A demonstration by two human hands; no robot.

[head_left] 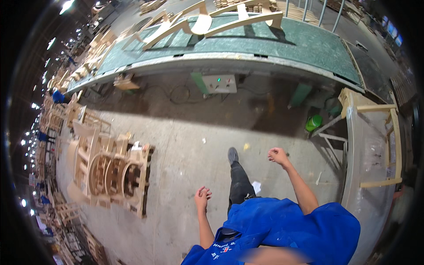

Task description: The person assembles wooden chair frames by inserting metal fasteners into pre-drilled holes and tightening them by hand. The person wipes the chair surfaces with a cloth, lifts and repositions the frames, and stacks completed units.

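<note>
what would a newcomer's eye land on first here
Likely the long, green-topped table across the top, with pale, curved wooden frames on it. Next, the bright blue fabric shirt at the bottom, its wearer's bare left hand and right hand held apart. Then the pale, arched wooden parts stacked at left and the bright green, rounded container at right.

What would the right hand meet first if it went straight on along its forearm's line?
The right hand would probably meet the long green-topped table at its front edge, past the grey concrete floor, though depth and height are unclear.
</note>
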